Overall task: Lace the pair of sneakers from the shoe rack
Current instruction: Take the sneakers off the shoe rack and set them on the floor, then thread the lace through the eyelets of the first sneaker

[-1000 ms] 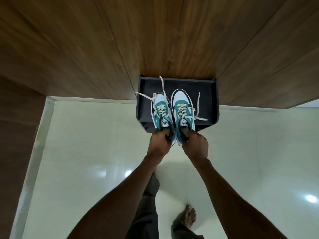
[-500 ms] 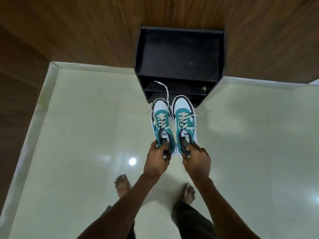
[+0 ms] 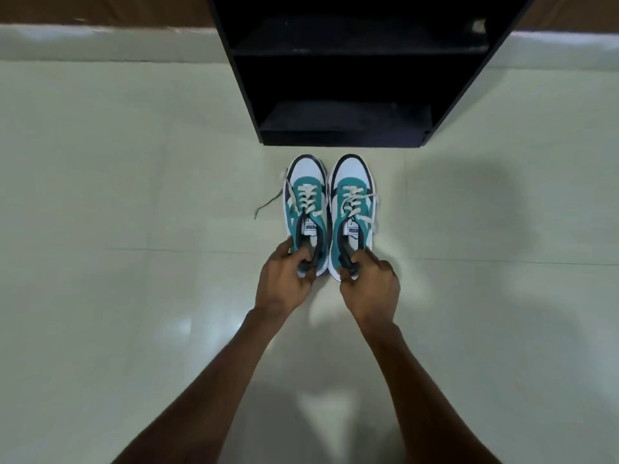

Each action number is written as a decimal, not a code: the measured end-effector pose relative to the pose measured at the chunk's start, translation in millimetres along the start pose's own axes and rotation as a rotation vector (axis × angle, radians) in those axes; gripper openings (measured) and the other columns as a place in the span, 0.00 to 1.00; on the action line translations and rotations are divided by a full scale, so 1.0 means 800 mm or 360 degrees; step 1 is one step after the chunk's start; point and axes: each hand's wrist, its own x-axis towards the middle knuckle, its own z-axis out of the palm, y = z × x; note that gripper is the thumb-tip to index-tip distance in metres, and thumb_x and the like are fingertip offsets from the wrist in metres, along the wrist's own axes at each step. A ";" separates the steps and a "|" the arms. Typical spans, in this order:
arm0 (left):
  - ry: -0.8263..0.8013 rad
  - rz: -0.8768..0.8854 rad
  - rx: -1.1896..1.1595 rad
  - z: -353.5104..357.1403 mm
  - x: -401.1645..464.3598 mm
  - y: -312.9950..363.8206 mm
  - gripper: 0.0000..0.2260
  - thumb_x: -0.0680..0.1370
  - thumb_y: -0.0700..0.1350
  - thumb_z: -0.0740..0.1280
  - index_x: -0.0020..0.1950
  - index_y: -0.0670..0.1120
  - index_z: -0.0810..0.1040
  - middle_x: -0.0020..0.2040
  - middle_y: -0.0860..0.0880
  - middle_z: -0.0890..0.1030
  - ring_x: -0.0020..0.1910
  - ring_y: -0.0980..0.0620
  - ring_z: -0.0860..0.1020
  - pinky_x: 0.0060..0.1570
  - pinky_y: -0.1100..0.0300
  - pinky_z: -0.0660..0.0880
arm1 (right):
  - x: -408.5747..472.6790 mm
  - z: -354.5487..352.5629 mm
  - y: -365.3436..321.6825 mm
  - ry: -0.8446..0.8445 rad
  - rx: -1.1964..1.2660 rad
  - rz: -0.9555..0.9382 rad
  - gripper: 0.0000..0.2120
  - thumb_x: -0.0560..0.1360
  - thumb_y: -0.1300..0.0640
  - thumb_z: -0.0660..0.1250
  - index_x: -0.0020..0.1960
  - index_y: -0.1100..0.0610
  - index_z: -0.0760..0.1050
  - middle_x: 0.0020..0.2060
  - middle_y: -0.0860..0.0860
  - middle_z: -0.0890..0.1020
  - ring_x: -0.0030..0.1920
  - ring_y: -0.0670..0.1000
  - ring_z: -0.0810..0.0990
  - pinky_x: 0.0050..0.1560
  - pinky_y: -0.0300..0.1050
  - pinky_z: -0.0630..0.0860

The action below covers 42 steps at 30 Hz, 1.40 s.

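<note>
Two teal-and-white sneakers with cream laces sit side by side, toes pointing away from me, just in front of the black shoe rack (image 3: 445,105). My left hand (image 3: 284,279) grips the heel collar of the left sneaker (image 3: 306,199). The heel collar of the right sneaker (image 3: 351,199) is held in my right hand (image 3: 368,283). The laces are only partly threaded and loose; one end (image 3: 268,204) trails onto the floor left of the left sneaker. Whether the soles touch the floor is unclear.
The rack's dark shelves hold nothing that I can see. Pale glossy floor tiles (image 3: 134,262) spread to both sides and toward me. A white skirting and wood panelling (image 3: 100,8) run along the far wall.
Both sneakers came off the rack's top and were carried down and toward me, now low in front of the rack. My view dropped closer to the floor.
</note>
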 end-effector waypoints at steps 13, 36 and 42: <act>0.0528 0.0578 -0.0258 0.075 0.054 -0.087 0.23 0.71 0.61 0.72 0.63 0.54 0.80 0.56 0.52 0.78 0.52 0.53 0.79 0.47 0.55 0.81 | 0.035 0.109 0.037 0.0874 0.0220 -0.0194 0.16 0.61 0.55 0.76 0.47 0.56 0.78 0.45 0.50 0.82 0.49 0.54 0.73 0.40 0.38 0.64; 0.0244 -0.0585 -0.1242 0.012 0.097 -0.042 0.21 0.73 0.60 0.74 0.43 0.42 0.80 0.40 0.44 0.83 0.38 0.45 0.81 0.38 0.51 0.83 | 0.074 0.027 -0.064 0.0158 -0.0134 -0.0224 0.13 0.78 0.52 0.63 0.54 0.59 0.79 0.51 0.59 0.85 0.53 0.62 0.82 0.48 0.49 0.76; 0.0239 -0.0746 -0.1248 0.008 0.130 -0.036 0.09 0.71 0.43 0.78 0.42 0.39 0.82 0.46 0.37 0.86 0.40 0.42 0.84 0.39 0.52 0.83 | 0.104 0.031 -0.095 -0.0001 -0.0011 -0.0029 0.12 0.77 0.55 0.68 0.57 0.60 0.78 0.54 0.58 0.84 0.54 0.61 0.82 0.45 0.48 0.75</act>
